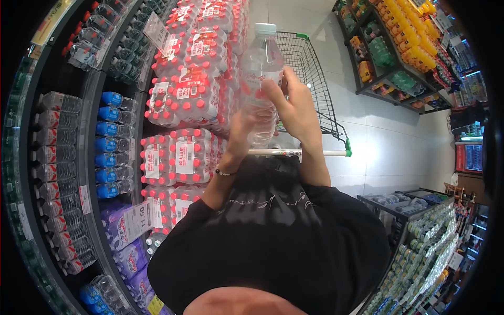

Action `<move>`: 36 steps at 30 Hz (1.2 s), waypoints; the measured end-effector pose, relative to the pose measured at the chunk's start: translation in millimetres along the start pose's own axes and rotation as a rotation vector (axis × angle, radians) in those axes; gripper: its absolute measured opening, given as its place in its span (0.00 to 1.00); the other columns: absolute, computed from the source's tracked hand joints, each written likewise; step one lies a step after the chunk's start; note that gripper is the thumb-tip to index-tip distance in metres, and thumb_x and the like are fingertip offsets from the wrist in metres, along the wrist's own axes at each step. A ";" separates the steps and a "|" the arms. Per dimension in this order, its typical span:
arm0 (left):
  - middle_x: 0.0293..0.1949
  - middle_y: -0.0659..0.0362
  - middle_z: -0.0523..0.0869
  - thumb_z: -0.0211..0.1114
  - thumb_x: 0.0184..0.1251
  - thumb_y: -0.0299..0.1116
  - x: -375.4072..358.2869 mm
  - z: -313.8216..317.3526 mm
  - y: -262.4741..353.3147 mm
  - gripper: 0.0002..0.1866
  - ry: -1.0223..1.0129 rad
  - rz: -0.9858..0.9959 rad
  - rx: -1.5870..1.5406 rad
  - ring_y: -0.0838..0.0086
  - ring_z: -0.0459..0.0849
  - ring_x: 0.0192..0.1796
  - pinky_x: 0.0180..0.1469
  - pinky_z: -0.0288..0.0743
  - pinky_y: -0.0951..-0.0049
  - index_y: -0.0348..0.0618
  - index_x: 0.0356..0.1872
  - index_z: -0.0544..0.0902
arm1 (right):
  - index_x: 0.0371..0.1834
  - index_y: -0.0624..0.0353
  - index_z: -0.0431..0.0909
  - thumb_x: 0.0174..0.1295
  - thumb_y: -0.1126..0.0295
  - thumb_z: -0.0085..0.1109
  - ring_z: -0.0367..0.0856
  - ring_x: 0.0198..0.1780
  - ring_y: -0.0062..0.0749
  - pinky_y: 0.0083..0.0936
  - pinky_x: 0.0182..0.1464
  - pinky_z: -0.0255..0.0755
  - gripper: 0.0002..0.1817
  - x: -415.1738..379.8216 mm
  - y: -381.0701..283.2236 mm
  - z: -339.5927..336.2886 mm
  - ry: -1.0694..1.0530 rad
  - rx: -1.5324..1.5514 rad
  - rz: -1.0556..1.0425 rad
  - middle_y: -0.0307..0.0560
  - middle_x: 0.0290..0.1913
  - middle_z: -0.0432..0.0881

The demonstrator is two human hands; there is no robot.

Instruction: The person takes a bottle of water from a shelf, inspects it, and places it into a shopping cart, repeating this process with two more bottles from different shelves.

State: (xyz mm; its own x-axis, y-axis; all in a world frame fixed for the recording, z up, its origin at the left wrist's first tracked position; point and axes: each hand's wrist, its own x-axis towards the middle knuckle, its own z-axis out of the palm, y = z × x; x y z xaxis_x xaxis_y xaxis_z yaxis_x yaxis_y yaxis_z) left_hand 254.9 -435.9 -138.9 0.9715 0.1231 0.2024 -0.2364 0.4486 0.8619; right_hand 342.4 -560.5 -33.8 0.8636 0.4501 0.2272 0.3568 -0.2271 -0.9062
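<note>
The right hand (pixel 298 107) has its grip clamped on the bottle (pixel 261 63) over the cart (pixel 328 153)'s near edge (the left hand (pixel 241 131) blurs, its grip unclear), apparently an inspecting step, next likely needing a steady hold

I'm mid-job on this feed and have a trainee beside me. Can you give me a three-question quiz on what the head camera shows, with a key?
1. Multiple choice: what is the right hand holding?
A) a cereal box
B) a clear bottle
C) a price card

2. True or false: a beaded bracelet circles the left wrist.

3. Fill in the word: as the picture shows it, the stacked red-capped bottle packs stand to the ___ of the shopping cart.

Key: 1: B; 2: true; 3: left.
</note>
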 end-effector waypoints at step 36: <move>0.51 0.49 0.86 0.77 0.53 0.43 363.5 -41.5 -331.4 0.34 -0.325 -0.304 0.756 0.60 0.85 0.54 0.58 0.76 0.62 0.41 0.61 0.77 | 0.60 0.62 0.81 0.55 0.61 0.68 0.87 0.51 0.44 0.34 0.55 0.78 0.29 251.9 365.0 -178.4 -0.394 -0.336 0.193 0.58 0.53 0.86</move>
State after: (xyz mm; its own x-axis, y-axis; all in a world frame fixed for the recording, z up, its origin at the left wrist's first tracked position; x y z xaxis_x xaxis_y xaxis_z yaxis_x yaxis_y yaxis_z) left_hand 685.8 -503.0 -370.3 0.9743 -0.2163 -0.0633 -0.0047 -0.3003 0.9538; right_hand 753.7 -684.1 -243.6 0.7490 0.6474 -0.1411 0.3546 -0.5715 -0.7400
